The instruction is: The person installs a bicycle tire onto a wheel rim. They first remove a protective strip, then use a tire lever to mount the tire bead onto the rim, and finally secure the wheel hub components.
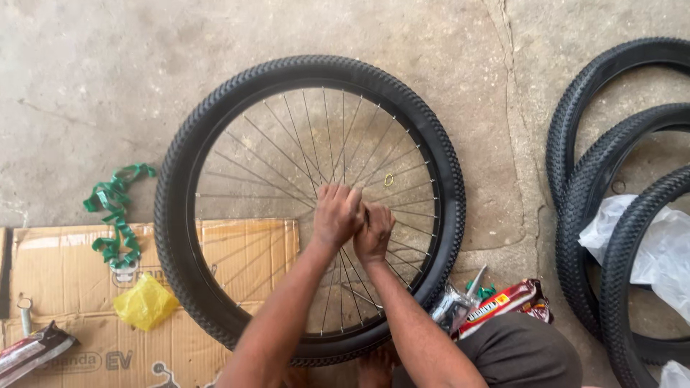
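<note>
At the bicycle wheel (309,208) hub, left hand (336,214) and right hand (374,233) sit clenched together.

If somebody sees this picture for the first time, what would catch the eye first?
Most striking is the black bicycle wheel lying flat on the concrete floor, with the left hand and right hand pressed together at its centre. Next come the green strip at left and spare tyres at right.

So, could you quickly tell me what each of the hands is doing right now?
Left hand: closed over the hub of the bicycle wheel; what it grips cannot be told.
Right hand: closed beside it at the hub, contents hidden.
</note>
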Tool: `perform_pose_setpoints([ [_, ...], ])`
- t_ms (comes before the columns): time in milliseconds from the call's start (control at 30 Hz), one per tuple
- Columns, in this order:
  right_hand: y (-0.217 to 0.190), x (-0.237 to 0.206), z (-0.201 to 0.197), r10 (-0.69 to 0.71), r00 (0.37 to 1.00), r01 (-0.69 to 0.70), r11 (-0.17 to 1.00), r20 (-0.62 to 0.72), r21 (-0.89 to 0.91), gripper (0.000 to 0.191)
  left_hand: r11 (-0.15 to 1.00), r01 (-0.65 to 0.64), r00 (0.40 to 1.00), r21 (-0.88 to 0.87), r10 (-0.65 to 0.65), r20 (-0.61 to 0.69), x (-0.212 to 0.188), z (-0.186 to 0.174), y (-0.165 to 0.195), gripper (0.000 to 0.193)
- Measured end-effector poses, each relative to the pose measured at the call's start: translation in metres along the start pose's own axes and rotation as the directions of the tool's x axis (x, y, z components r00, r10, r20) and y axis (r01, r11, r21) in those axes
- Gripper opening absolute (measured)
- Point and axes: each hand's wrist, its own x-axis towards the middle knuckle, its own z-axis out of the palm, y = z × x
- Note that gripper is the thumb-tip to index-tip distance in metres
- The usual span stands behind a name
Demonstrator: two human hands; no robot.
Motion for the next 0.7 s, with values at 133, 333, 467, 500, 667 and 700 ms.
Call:
perform_pose_setpoints([
  [133,-0.002,0.011,0.005,0.01,0.999,-0.007,0.998,0.05,-0.057,0.015,0.994,-0.013,0.994,-0.105,0.024,0.104,0.012,0.0,-0.014,0.017],
  [333,0.041,0.059,-0.052,0.304,0.95,-0.277,0.924,-0.067,0.263,0.013,0.968,0.249,0.966,-0.024,-0.247,0.072,0.022,-0.014,-0.002,0.034],
  [467,0.096,0.072,-0.13,0.557,0.716,-0.682,0.687,-0.421,-0.252,0.034,0.765,0.644,0.763,-0.025,-0.64,0.094,-0.017,-0.046,0.02,0.038],
  [500,0.104,0.068,-0.142,0.605,0.666,-0.74,0.61,-0.437,-0.283,0.042,0.758,0.652,0.756,0.009,-0.65,0.077,-0.03,-0.054,0.027,0.04],
  [667,0.104,0.053,-0.156,0.884,0.378,-0.876,0.244,0.277,0.417,0.058,0.711,0.668,0.722,0.223,-0.691,0.04,-0.059,-0.073,0.048,0.044],
  [700,0.098,0.054,-0.156,0.837,0.417,-0.861,0.239,0.355,0.448,0.057,0.696,0.683,0.708,0.224,-0.705,0.034,-0.061,-0.073,0.049,0.045],
])
